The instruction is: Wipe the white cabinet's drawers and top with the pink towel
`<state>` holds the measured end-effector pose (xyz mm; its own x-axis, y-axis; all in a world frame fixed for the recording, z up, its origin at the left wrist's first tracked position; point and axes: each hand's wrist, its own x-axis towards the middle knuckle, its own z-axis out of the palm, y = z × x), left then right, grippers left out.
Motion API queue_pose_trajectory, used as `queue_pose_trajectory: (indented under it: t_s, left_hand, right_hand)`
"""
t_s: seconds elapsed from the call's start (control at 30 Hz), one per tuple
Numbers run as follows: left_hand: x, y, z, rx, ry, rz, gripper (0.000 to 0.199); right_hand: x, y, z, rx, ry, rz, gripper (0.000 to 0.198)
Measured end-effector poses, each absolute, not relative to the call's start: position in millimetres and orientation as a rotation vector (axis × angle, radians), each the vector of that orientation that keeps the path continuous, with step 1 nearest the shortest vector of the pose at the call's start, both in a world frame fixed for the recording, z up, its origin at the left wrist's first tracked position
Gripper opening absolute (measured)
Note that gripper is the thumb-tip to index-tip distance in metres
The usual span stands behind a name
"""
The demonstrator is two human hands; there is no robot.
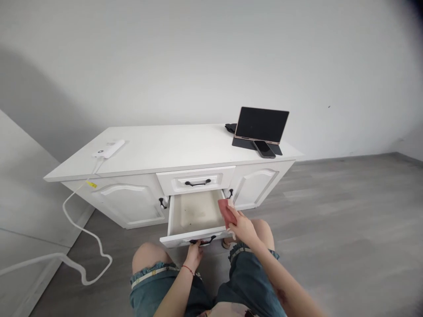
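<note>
Wearing blue shorts [155, 286] of denim-like fabric, ruffled at the hem, w/ knees spread facing the furniture. Pinching a red cloth [225, 213], matte, soft-looking, folded to a small flat rectangle, btwn thumb & fingers of R hand [243, 226]; holding it at the R side of the pulled-out lower drawer [198, 213], near its front corner. Can't tell if touching the drawer wall. Fingers of L hand [194, 254] curled at the black handle [208, 240] on the drawer front; thin red string bracelet [188, 269] round that wrist. Inside the drawer: smooth off-white base w/ a few dark specks. Just above: closed upper drawer [172, 178], white, raised-panel front, curved black pull. To either side: doors w/ arched moulding. On the smooth white cabinet top [168, 145], at R: slim glossy tablet [262, 125] propped on a dark cover, black phone [264, 149] partly on it, crumpled black item [230, 127] behind. At far L: white plastic power strip [110, 149], rounded ends, w/ looping white cord [76, 266]. Beyond: plain pale wall [165, 57]; below: grey wood-grain floor [346, 207].
</note>
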<state>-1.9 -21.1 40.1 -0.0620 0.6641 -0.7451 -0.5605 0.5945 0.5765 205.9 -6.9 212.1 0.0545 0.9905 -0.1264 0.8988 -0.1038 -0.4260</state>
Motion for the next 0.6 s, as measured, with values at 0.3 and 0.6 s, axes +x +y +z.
queue_pose_trajectory:
  t_s: [0.3,0.6]
  left_hand:
    - [-9.8,-40.3,55.6,-0.124,1.199,1.188,0.033]
    - [-13.4,-51.1,52.2,-0.16,1.105,1.219,0.024]
  right_hand:
    - [169.0,-45.4,136.2,-2.283,-1.559,0.538,0.076]
    - [104.5,-51.7,126.6,-2.081,-1.96,0.534,0.067]
